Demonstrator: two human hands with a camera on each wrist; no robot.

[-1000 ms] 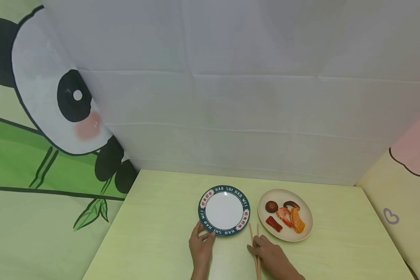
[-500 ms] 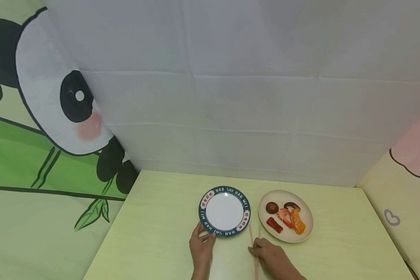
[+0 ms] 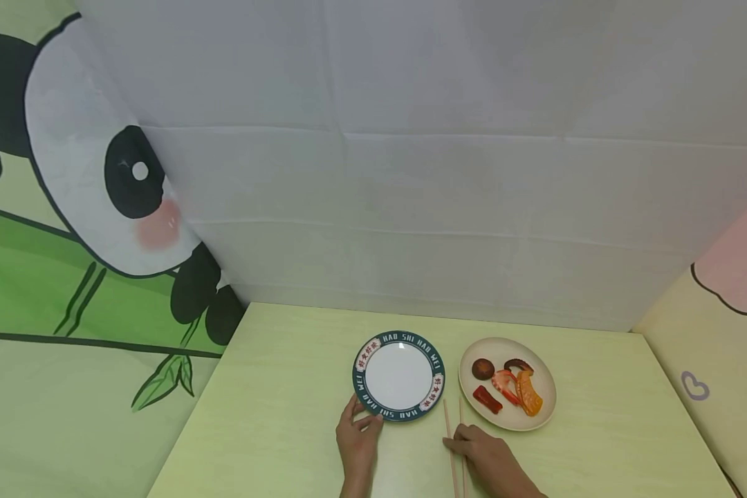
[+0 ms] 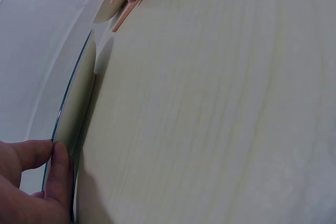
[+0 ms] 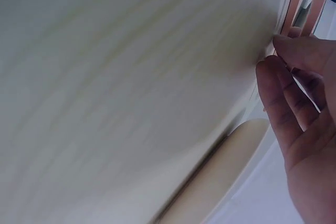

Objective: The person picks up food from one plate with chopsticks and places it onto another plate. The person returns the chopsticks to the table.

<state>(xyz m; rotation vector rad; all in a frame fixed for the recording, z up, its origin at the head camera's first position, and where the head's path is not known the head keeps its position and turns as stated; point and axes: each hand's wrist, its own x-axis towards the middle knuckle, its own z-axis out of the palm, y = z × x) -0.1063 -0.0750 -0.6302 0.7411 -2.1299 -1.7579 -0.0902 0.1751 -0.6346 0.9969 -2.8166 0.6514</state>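
Note:
In the head view my left hand is at the near left edge of a white plate with a dark teal lettered rim. The left wrist view has its thumb and fingers pinching that rim. My right hand pinches a pair of thin wooden chopsticks, which lie side by side, tips pointing away from me between the two plates. In the right wrist view the chopsticks show beyond the thumb and fingertips.
Right of the teal-rimmed plate is a beige plate. It bears a brown mushroom cap, a red strip, a red-and-white piece, an orange piece and a dark curved piece. A white wall stands behind the table.
The near ends of the chopsticks have moved apart, so the sticks now run nearly parallel. My right hand has shifted slightly toward me. The left hand and both plates have stayed in place.

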